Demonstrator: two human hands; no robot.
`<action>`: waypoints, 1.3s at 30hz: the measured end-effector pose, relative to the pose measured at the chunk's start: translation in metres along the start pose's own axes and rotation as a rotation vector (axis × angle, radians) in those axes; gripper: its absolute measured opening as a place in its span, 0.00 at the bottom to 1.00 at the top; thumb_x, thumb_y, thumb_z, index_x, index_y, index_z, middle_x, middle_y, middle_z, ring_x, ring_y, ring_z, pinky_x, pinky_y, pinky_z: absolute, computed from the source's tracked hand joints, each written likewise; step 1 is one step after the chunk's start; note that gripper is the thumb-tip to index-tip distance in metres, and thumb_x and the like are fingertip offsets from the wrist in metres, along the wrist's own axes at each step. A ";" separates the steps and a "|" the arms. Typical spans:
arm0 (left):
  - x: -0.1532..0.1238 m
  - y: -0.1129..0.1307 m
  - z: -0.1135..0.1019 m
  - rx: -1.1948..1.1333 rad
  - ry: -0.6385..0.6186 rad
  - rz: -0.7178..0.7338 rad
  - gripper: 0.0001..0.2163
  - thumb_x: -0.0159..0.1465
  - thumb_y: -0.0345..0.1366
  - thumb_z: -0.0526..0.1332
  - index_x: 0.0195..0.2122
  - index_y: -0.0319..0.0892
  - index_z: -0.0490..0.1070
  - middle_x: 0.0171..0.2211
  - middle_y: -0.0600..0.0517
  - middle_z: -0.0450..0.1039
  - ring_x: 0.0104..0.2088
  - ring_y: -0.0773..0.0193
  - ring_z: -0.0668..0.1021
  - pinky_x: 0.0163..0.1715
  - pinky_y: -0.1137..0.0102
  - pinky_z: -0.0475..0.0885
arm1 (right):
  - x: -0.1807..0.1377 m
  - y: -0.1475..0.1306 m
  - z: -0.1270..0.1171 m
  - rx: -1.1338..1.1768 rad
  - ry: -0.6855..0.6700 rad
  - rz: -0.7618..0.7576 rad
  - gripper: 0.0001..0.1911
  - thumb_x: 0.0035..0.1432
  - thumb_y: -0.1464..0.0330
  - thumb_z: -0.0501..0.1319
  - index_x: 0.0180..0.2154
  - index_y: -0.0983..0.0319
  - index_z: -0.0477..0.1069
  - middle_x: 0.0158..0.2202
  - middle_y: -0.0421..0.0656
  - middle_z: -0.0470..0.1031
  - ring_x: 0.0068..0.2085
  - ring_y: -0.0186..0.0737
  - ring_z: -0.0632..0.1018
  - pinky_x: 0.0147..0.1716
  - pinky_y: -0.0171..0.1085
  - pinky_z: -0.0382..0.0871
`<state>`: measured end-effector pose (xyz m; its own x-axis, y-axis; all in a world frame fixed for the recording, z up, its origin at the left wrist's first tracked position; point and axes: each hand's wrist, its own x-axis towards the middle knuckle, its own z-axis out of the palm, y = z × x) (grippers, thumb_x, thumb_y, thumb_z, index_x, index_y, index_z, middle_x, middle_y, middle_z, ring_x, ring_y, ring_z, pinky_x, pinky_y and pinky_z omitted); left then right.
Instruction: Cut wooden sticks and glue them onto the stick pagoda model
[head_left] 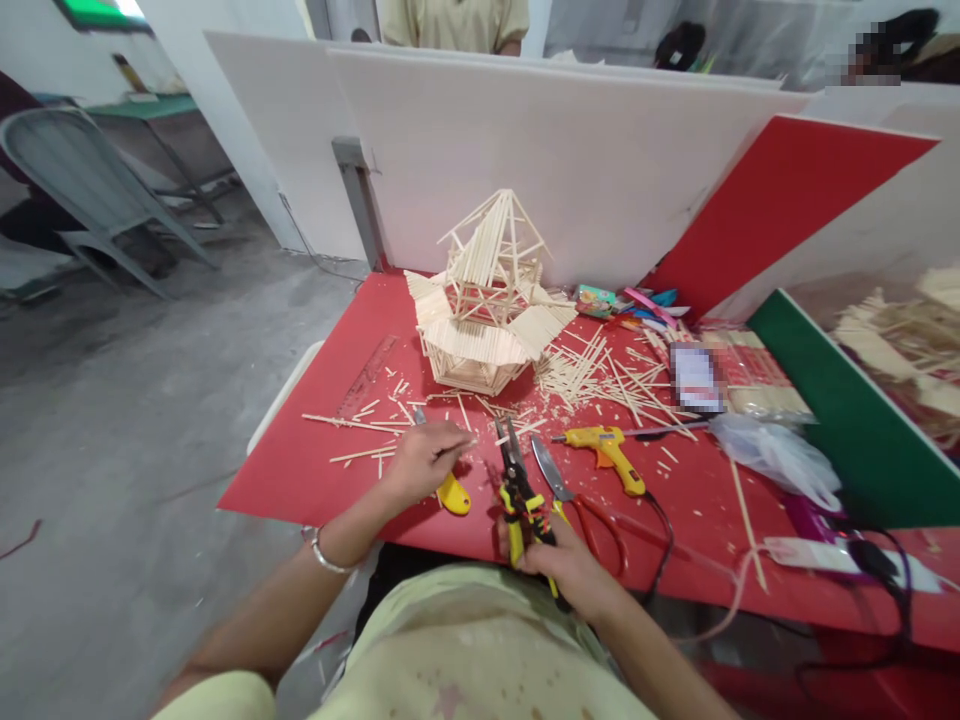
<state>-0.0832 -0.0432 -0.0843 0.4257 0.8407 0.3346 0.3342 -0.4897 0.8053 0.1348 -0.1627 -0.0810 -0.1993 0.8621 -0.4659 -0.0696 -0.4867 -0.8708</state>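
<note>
My right hand (559,560) is wrapped round the black and yellow handles of a pair of pliers (516,480). Their long dark jaws point away from me and are slightly apart. My left hand (426,460) is closed in a pinch left of the jaws; whatever is at its fingertips is too small to make out. Partly under that hand lies a yellow-handled cutter knife (454,495). Scissors with red handles (574,495) rest just right of the pliers. Beyond both hands stands a tiered model tower of thin wooden sticks (487,300), its upper roof partly covered.
Loose sticks (592,375) and offcuts litter the red tabletop (300,470). A yellow glue gun (611,455) with a trailing cord lies at right, near a phone (695,378) and a plastic bag (776,450). A clear ruler (367,375) lies left. White boards (562,150) rise behind.
</note>
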 end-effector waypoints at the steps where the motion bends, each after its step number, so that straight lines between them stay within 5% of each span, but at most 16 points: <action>1: 0.003 -0.007 0.001 0.073 0.060 -0.007 0.08 0.62 0.36 0.60 0.36 0.43 0.79 0.31 0.47 0.76 0.33 0.60 0.78 0.36 0.66 0.72 | 0.001 0.000 -0.003 0.004 0.034 -0.023 0.19 0.39 0.73 0.61 0.39 0.62 0.72 0.35 0.42 0.75 0.38 0.40 0.73 0.40 0.38 0.66; 4: 0.011 -0.017 0.008 0.069 0.144 -0.046 0.14 0.58 0.35 0.64 0.46 0.46 0.76 0.41 0.45 0.77 0.44 0.55 0.77 0.46 0.59 0.72 | 0.000 -0.004 -0.006 0.123 -0.039 0.025 0.19 0.39 0.73 0.61 0.38 0.62 0.73 0.35 0.43 0.75 0.38 0.41 0.75 0.39 0.38 0.67; 8: 0.018 -0.002 0.027 -0.363 0.059 -0.133 0.26 0.56 0.35 0.65 0.57 0.45 0.67 0.45 0.42 0.76 0.47 0.54 0.77 0.44 0.60 0.73 | -0.001 -0.011 -0.003 0.320 -0.373 0.125 0.26 0.33 0.75 0.60 0.41 0.63 0.73 0.35 0.44 0.76 0.36 0.42 0.76 0.37 0.39 0.68; 11: 0.016 0.014 0.034 -0.699 -0.081 -0.235 0.22 0.58 0.38 0.63 0.55 0.41 0.69 0.37 0.42 0.78 0.39 0.55 0.80 0.37 0.63 0.75 | -0.001 -0.009 -0.003 0.323 -0.472 0.126 0.27 0.34 0.74 0.59 0.43 0.63 0.73 0.37 0.45 0.77 0.38 0.43 0.77 0.40 0.41 0.69; 13: 0.014 0.018 0.030 -0.742 -0.023 -0.295 0.16 0.57 0.39 0.64 0.46 0.39 0.75 0.32 0.45 0.79 0.34 0.58 0.80 0.34 0.65 0.76 | -0.003 -0.007 -0.005 0.256 -0.470 0.090 0.27 0.35 0.73 0.59 0.43 0.64 0.73 0.38 0.46 0.77 0.40 0.45 0.77 0.43 0.43 0.69; 17: 0.005 0.011 0.014 -0.701 0.245 -0.442 0.13 0.56 0.40 0.66 0.39 0.39 0.76 0.27 0.50 0.76 0.27 0.63 0.79 0.28 0.68 0.76 | -0.006 -0.005 -0.004 -0.076 -0.191 -0.039 0.25 0.45 0.67 0.60 0.48 0.62 0.71 0.43 0.49 0.76 0.46 0.49 0.76 0.47 0.48 0.68; 20: -0.006 0.005 0.011 -0.698 0.236 -0.483 0.15 0.58 0.40 0.64 0.43 0.37 0.74 0.29 0.49 0.76 0.22 0.66 0.76 0.24 0.70 0.74 | -0.001 -0.006 0.005 -0.438 0.112 -0.245 0.27 0.52 0.66 0.58 0.56 0.58 0.65 0.50 0.48 0.73 0.53 0.49 0.72 0.54 0.52 0.64; 23: -0.017 0.008 0.021 -0.764 0.229 -0.466 0.18 0.60 0.41 0.63 0.50 0.39 0.71 0.33 0.49 0.75 0.20 0.71 0.73 0.21 0.72 0.71 | 0.009 -0.006 0.017 -0.719 0.276 -0.372 0.32 0.55 0.67 0.56 0.62 0.58 0.56 0.54 0.49 0.69 0.58 0.50 0.67 0.58 0.55 0.58; 28: -0.022 0.021 0.044 -0.860 0.396 -0.483 0.18 0.59 0.42 0.64 0.48 0.39 0.74 0.24 0.55 0.69 0.18 0.76 0.66 0.16 0.78 0.60 | 0.024 -0.007 0.035 -0.970 0.373 -0.469 0.33 0.58 0.65 0.55 0.63 0.65 0.52 0.55 0.56 0.66 0.57 0.55 0.67 0.54 0.56 0.62; 31: -0.023 0.024 0.052 -0.802 0.510 -0.511 0.16 0.58 0.42 0.65 0.44 0.39 0.76 0.24 0.55 0.69 0.20 0.75 0.65 0.18 0.77 0.62 | 0.029 -0.004 0.040 -1.021 0.416 -0.510 0.34 0.58 0.66 0.56 0.63 0.65 0.49 0.55 0.57 0.66 0.57 0.55 0.67 0.53 0.56 0.63; 39: -0.025 0.028 0.060 -0.725 0.530 -0.507 0.14 0.58 0.43 0.65 0.41 0.41 0.78 0.22 0.55 0.69 0.20 0.71 0.69 0.18 0.75 0.67 | 0.032 0.003 0.043 -1.060 0.481 -0.515 0.33 0.58 0.66 0.54 0.63 0.65 0.48 0.55 0.57 0.64 0.56 0.57 0.66 0.52 0.57 0.63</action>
<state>-0.0339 -0.0918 -0.1000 -0.1078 0.9896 -0.0955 -0.2913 0.0604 0.9547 0.0860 -0.1427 -0.0922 0.0069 0.9893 0.1459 0.8237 0.0771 -0.5618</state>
